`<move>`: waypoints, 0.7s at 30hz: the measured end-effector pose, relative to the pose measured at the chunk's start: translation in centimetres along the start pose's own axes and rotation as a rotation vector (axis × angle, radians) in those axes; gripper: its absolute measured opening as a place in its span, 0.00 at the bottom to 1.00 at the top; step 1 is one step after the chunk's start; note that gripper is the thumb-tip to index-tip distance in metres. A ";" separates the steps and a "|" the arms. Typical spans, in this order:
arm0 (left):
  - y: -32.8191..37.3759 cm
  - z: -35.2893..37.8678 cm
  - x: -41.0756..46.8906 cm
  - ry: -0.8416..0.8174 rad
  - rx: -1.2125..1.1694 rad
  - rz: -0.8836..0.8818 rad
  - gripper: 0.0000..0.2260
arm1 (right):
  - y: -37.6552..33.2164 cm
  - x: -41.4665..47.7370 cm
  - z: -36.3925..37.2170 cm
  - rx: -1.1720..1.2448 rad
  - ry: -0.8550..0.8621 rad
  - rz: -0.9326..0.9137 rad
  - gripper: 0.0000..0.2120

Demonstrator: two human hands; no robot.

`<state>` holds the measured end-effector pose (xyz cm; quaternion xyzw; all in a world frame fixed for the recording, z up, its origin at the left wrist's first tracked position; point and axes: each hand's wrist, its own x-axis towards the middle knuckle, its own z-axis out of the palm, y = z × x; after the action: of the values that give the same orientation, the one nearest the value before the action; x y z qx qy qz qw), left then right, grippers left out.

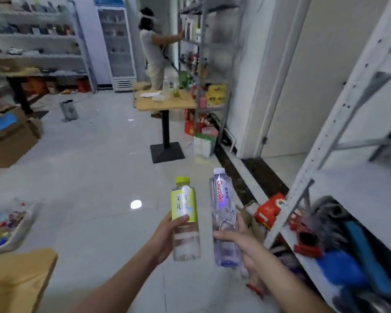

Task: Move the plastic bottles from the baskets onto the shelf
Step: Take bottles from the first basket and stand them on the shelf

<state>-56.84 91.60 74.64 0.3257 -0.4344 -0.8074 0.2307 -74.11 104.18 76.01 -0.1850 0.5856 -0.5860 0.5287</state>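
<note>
left hand (165, 236): fingers (180, 220) clenched round green bottle (183, 206), thumb on the label's lower edge. right hand (246, 247): fingers (224, 234) clenched round clear bottle (222, 199) at mid-body. Two bottles total, one per hand, both upright, side by side, not touching, held over the floor (88, 177). White shelf (359, 188) just right of the right hand. One basket (25, 227) on the floor, well left. One person (152, 48) far back.
</note>
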 end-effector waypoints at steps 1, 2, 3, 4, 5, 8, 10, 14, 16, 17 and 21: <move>-0.5 1.9 1.1 -0.052 0.008 -0.023 0.28 | -0.2 -1.0 -2.1 0.035 0.050 -0.029 0.35; -0.9 3.8 2.0 -0.108 0.021 -0.049 0.29 | -0.3 -2.1 -4.1 0.076 0.098 -0.060 0.33; -1.4 5.6 3.0 -0.164 0.035 -0.076 0.29 | -0.5 -3.3 -6.1 0.121 0.137 -0.088 0.32; -1.8 7.3 3.9 -0.216 0.058 -0.104 0.29 | -0.5 -4.4 -7.9 0.154 0.183 -0.107 0.32; -2.2 9.1 4.9 -0.267 0.086 -0.131 0.27 | -0.3 -5.6 -9.6 0.185 0.233 -0.119 0.32; -3.6 14.6 7.3 -0.422 0.184 -0.201 0.30 | 0.7 -9.0 -13.9 0.261 0.413 -0.155 0.36; -4.8 18.3 8.3 -0.518 0.233 -0.243 0.30 | 1.3 -11.1 -16.1 0.233 0.564 -0.165 0.44; -7.3 25.5 9.0 -0.645 0.263 -0.306 0.15 | 1.8 -14.6 -19.1 0.287 0.756 -0.216 0.40; -8.3 28.4 9.4 -0.721 0.287 -0.327 0.17 | 2.0 -15.5 -20.4 0.323 0.839 -0.226 0.45; -8.8 29.7 9.8 -0.759 0.308 -0.325 0.18 | 2.2 -15.7 -21.1 0.363 0.867 -0.245 0.48; -9.9 34.4 12.6 -0.863 0.380 -0.312 0.22 | 1.0 -15.6 -23.2 0.429 0.962 -0.304 0.48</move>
<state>-91.30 107.41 76.16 0.0591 -0.5760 -0.8000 -0.1573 -87.26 128.86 75.73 0.1334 0.5954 -0.7805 0.1364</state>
